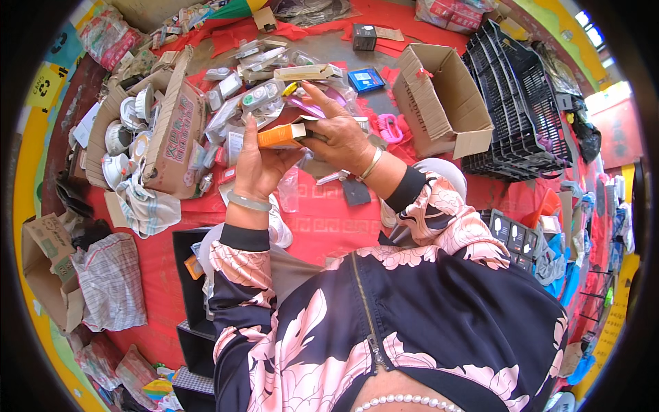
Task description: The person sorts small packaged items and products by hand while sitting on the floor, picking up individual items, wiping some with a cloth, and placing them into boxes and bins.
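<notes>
A small orange box [276, 136] with a pale end is held up in front of me, above the red cloth [336, 230]. My left hand [259, 166] is closed round its left side, with the thumb side raised. From the right, my right hand [343, 134] grips the pale end, its fingers bent over it; part of that end is hidden by the fingers. Just beyond my hands lies a heap of packaged goods [264, 96] in clear plastic and small boxes. A pink plastic item [391, 128] rests to the right of my right hand.
An open carton [175, 137] with white cups stands left. At the right are an open empty carton [443, 103] and a black plastic crate [515, 103]. A blue packet [368, 80] lies beyond my hands. Black boxes [195, 343] and a checked bag [113, 281] sit lower left.
</notes>
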`<act>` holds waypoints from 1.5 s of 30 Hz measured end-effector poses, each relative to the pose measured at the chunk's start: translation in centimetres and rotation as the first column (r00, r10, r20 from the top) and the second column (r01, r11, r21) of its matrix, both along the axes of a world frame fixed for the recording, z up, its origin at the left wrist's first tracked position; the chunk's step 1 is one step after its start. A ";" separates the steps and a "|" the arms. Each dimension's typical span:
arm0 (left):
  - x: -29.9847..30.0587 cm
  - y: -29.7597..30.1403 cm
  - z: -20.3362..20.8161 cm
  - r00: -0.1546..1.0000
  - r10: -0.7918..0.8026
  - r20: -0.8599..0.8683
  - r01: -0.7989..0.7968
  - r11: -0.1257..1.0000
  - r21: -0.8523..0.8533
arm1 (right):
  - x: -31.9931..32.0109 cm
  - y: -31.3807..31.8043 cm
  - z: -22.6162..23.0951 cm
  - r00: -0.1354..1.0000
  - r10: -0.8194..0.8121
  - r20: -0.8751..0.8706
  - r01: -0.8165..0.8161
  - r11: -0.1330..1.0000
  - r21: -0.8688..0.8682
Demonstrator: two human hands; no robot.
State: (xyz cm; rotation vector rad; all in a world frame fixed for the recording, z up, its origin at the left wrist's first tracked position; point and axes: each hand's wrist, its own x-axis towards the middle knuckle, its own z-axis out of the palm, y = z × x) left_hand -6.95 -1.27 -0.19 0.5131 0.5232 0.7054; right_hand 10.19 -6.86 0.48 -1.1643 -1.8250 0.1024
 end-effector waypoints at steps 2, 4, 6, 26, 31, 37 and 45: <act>-0.1 0.3 -0.3 0.999 0.025 -0.033 -0.024 1.000 0.019 | -0.1 0.0 0.0 1.000 -0.010 0.005 0.010 1.000 0.024; -0.3 0.4 -0.5 0.998 0.039 -0.057 -0.038 0.999 0.014 | -0.2 0.0 0.0 1.000 -0.017 0.022 0.016 0.999 0.045; -0.6 0.5 -0.2 0.997 0.034 -0.073 -0.035 0.999 -0.011 | -0.3 0.0 0.0 0.999 -0.019 0.050 0.016 0.998 0.061; -0.5 -0.5 -0.6 0.907 -0.018 -0.422 0.101 0.979 0.175 | 2.3 -0.6 1.0 0.989 0.133 0.070 -0.088 0.893 -0.442; -0.1 0.1 -0.6 0.997 -0.017 -0.071 0.018 1.000 0.008 | 0.6 -1.0 0.9 0.991 0.029 0.134 -0.017 0.996 -0.089; 0.0 -0.2 0.1 0.994 0.106 -0.039 -0.105 0.994 0.036 | 0.4 -1.0 1.6 0.984 -0.015 0.176 0.016 1.000 -0.004; -0.4 -0.5 0.1 0.991 0.128 -0.040 -0.122 0.984 0.129 | 1.3 -1.4 1.5 0.995 0.011 0.103 -0.008 1.000 -0.030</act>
